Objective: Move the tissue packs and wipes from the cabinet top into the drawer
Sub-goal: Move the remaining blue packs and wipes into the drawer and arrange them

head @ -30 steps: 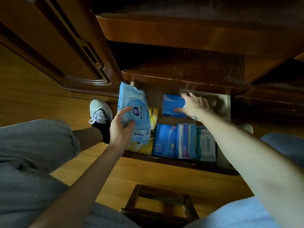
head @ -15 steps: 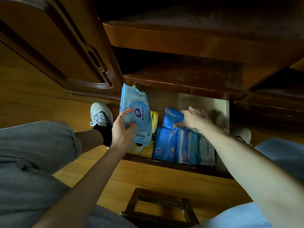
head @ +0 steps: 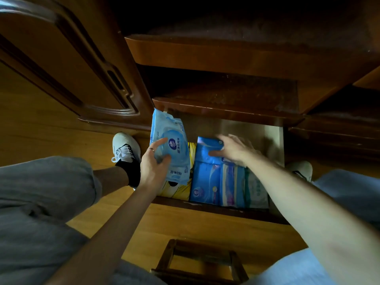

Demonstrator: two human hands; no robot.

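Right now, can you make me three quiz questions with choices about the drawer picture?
1. Where is the yellow pack?
A. in the drawer
B. on the floor
C. on the stool

2. What colour is the shoe?
A. red
B. white
C. green

3. What is the left hand doing?
A. hanging loose
B. resting on the knee
C. holding the wipes

Answers: 1 A, it lies at the drawer's left end. 2 B, it is white with dark laces. 3 C, thumb and fingers wrap the wipes pack.
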